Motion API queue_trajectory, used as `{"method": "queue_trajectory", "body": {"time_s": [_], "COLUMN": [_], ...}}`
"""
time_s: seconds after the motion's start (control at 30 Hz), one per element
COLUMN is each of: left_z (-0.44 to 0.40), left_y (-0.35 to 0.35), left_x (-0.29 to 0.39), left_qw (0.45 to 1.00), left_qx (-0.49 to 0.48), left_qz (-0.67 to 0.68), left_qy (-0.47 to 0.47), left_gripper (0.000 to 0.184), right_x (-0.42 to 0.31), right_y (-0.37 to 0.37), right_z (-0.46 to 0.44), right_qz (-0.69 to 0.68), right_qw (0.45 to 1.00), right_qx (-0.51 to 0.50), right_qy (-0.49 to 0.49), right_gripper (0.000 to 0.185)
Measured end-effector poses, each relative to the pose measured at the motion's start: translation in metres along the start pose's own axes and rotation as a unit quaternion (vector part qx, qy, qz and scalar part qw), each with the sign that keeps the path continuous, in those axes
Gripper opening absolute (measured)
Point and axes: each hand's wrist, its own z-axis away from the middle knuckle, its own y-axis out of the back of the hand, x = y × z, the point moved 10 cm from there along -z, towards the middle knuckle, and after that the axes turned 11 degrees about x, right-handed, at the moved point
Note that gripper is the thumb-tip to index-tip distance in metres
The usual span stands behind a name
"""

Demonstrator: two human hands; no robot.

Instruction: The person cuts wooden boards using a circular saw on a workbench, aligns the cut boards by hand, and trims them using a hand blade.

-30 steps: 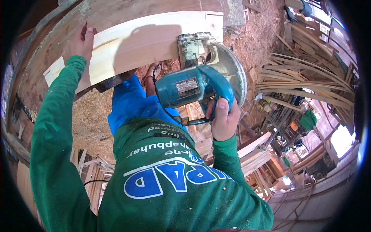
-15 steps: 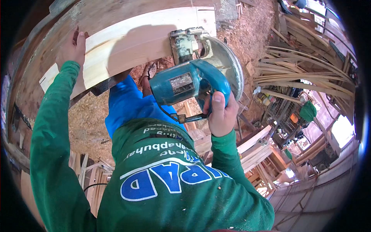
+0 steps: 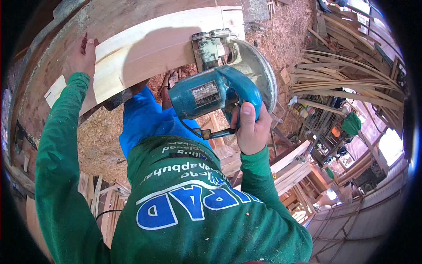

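My right hand [image 3: 254, 130] is wrapped around the rear handle of a teal circular saw [image 3: 198, 93], thumb on top. The saw's worn base plate [image 3: 211, 46] rests at the near edge of a pale wooden board [image 3: 154, 55], and its guard [image 3: 259, 70] faces right. A pencil line runs across the board near its right end. My left hand [image 3: 80, 59] lies at the board's left part, fingers stretched forward and thumb apart, holding nothing. The board sits on a large worn workbench [image 3: 48, 75]. The saw's blade is hidden from view.
Sawdust [image 3: 99, 149] covers the ground under the bench. Curved wooden strips [image 3: 351, 86] are piled at the right, with stacked lumber [image 3: 292, 174] below them. A black cord [image 3: 107, 212] and thin offcuts lie at lower left. My foot [image 3: 170, 79] shows below the board.
The saw in my right hand has shifted very slightly toward the left and up in view. My left hand stays at about the same place on the board.
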Motion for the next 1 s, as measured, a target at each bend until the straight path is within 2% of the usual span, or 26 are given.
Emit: {"method": "queue_trajectory", "body": {"time_s": [0.4, 0.5, 0.6, 0.7, 0.8, 0.9, 1.0], "left_z": [0.0, -0.005, -0.001, 0.0, 0.002, 0.001, 0.0], "left_y": [0.0, -0.009, 0.001, 0.002, 0.005, 0.003, 0.002], "left_x": [0.0, -0.008, -0.001, 0.002, 0.005, 0.002, 0.001], "left_qw": [1.0, 0.999, 1.0, 0.999, 1.0, 0.999, 1.0], "left_qx": [0.002, 0.008, 0.019, 0.026, 0.009, 0.017, 0.018], "left_qz": [-0.014, 0.029, -0.005, -0.006, -0.015, 0.013, -0.001], "left_qy": [-0.002, -0.011, -0.022, -0.025, -0.017, -0.024, -0.023], "left_gripper": [0.059, 0.059, 0.058, 0.057, 0.057, 0.057, 0.061], "right_x": [0.004, 0.002, 0.003, 0.002, 0.006, 0.005, 0.007], "right_y": [-0.001, -0.001, -0.003, -0.008, -0.007, -0.006, -0.006], "right_z": [0.0, 0.0, -0.001, 0.001, 0.0, -0.002, -0.001], "right_qz": [-0.018, -0.016, -0.029, -0.033, -0.031, -0.036, -0.04], "right_qw": [1.0, 1.0, 0.999, 0.998, 0.998, 0.998, 0.997], "right_qx": [0.003, 0.0, -0.01, -0.046, -0.052, -0.042, -0.042], "right_qy": [-0.01, -0.018, -0.019, -0.036, -0.036, -0.037, -0.047], "right_gripper": [0.038, 0.038, 0.037, 0.05, 0.048, 0.034, 0.034]}}
